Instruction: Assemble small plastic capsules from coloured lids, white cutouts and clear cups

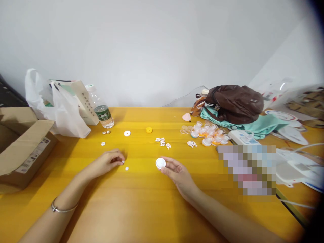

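Between the thumb and fingers of my right hand (180, 174) is a white round plastic disc (160, 163), held up above the table with its flat face towards me. My left hand (109, 162) pinches a tiny white piece (123, 162), too small to make out fully. Close to those fingertips a small white round piece (127, 168) lies on the yellow wooden table (121, 209). Beyond the hands are a white ring (127, 133), a yellow round part (149, 130) and several white openwork pieces (162, 141).
Clear and orange plastic parts (211, 133) cluster at the right, near a brown leather bag (238, 103) and a drink bottle (198, 104). On the left stand a cardboard box (32, 152), a white plastic bag (68, 111) and a water bottle (102, 109). Small metal pieces (108, 132) lie nearby.
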The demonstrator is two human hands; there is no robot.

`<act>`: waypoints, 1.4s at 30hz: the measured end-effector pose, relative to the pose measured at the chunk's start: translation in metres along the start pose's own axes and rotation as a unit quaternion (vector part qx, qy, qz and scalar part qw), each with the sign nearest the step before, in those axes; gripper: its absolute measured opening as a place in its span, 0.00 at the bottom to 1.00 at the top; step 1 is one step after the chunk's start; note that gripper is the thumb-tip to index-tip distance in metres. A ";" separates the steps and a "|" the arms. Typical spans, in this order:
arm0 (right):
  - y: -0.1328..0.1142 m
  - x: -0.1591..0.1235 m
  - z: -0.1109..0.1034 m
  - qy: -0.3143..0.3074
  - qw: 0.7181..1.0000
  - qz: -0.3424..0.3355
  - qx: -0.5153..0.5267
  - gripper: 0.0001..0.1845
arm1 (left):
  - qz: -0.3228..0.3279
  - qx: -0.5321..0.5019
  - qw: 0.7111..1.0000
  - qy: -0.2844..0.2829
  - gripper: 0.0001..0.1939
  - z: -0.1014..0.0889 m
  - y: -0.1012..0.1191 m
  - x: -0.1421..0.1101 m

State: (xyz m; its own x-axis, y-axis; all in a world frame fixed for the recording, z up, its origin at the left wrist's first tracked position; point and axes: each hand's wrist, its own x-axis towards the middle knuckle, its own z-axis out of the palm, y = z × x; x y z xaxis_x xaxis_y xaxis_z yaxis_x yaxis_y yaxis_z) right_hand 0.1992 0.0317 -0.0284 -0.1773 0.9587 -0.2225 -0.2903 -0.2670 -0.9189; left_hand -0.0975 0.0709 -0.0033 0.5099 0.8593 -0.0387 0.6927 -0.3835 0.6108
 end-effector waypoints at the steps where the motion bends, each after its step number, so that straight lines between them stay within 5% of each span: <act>1: 0.000 0.000 0.000 0.000 1.000 -0.002 -0.003 0.23 | 0.002 0.001 1.000 0.000 0.11 0.000 0.001 0.000; 5: 0.000 0.001 0.000 -0.003 1.000 -0.001 -0.004 0.24 | 0.000 0.004 1.000 0.016 0.13 -0.003 0.006 0.000; 11: 0.002 0.002 -0.003 -0.007 1.000 -0.008 0.007 0.25 | -0.015 0.014 0.993 0.113 0.15 -0.005 0.017 0.004; 25: 0.000 0.002 -0.003 -0.002 1.000 -0.026 0.015 0.23 | 0.032 0.026 0.994 0.105 0.13 0.008 0.030 0.006; 35: -0.002 -0.002 0.001 -0.094 0.994 -0.019 -0.046 0.24 | 0.105 -0.080 0.986 0.104 0.23 0.067 0.082 0.020; 42: 0.003 -0.005 -0.002 -0.123 0.988 -0.027 -0.089 0.24 | 0.132 -0.090 0.982 0.098 0.15 0.088 0.087 0.031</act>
State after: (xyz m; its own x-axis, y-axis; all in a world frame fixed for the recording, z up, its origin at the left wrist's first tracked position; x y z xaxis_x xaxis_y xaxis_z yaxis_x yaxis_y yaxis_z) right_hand 0.2012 0.0265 -0.0308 -0.3963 0.9122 -0.1046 -0.1406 -0.1729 -0.9748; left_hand 0.0234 0.0341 -0.0211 0.5395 0.7930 0.2829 0.4392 -0.5517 0.7090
